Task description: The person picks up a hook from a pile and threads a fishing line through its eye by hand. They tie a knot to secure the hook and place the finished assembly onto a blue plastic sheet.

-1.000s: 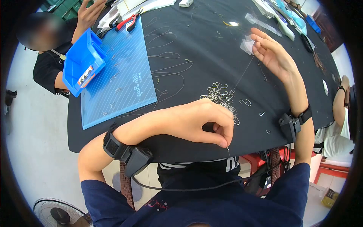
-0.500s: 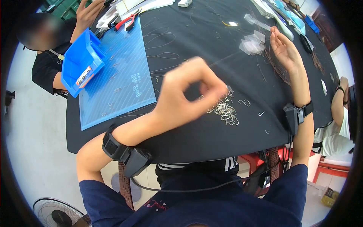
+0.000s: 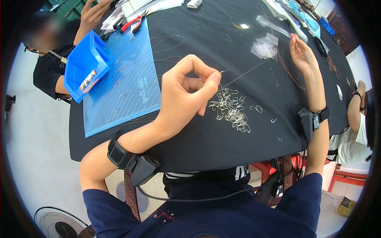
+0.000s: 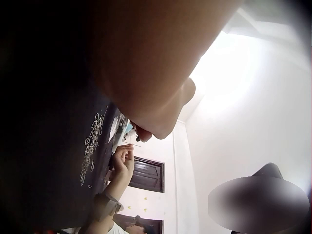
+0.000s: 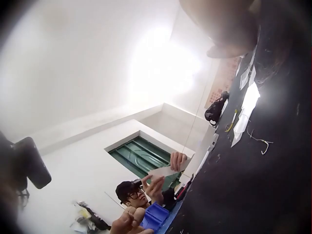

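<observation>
In the head view, the left hand [image 3: 184,93] pinches a thin line between thumb and forefinger, a short pale end poking out beyond the fingertips; whether it is a hook, I cannot tell. Its thumb side faces a loose pile of small metal hooks [image 3: 234,113]. Farther right, the raised right hand [image 3: 304,57] has its fingertips together. A fine line [image 3: 248,73] slants up from near the left hand towards it. The right wrist view shows the line [image 5: 196,114] stretched between both hands, its end at the right fingertips hidden.
A blue ribbed sheet [image 3: 131,85] carries hooks with looped lines, beside a blue bin [image 3: 85,67] and red-handled pliers [image 3: 133,24]. Clear plastic pieces [image 3: 264,46] and brown strands [image 3: 287,69] lie near the right hand. Another person sits at the upper left.
The left hand has risen from the near table edge, across the hook pile, to the pile's upper left. The right hand has moved outward to the right, away from the plastic pieces.
</observation>
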`<action>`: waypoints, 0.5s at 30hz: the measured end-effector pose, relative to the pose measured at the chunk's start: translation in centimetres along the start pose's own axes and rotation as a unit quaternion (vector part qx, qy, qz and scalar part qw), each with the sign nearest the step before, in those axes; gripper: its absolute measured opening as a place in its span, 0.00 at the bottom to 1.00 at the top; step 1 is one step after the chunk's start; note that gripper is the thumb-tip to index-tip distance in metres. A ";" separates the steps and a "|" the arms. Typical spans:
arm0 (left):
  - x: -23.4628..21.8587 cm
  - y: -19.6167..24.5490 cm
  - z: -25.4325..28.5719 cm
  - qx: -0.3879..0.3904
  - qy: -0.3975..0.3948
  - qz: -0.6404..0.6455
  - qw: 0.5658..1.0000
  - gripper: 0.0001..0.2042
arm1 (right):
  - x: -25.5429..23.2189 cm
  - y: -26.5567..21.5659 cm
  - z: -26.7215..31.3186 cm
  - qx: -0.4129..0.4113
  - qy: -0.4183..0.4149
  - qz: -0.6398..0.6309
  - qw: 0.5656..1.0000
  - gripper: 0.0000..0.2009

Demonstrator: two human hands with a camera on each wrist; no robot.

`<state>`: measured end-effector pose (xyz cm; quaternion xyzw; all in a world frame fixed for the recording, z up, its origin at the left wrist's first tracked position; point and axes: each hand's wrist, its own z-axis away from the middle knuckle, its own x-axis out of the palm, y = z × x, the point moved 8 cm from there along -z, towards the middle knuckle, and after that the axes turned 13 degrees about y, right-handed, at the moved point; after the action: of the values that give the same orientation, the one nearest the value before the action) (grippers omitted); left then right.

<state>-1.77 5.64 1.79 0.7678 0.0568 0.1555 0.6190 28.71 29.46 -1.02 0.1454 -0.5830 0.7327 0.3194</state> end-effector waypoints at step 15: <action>0.8 1.6 0.1 0.209 -0.055 -0.176 0.960 0.02 | 9.6 4.5 15.4 -0.226 -0.375 0.402 0.805 0.10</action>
<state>-1.13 5.39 3.44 0.8653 0.1882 -0.0135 0.4643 16.19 17.20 5.47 0.0853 -0.8126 0.5318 -0.2229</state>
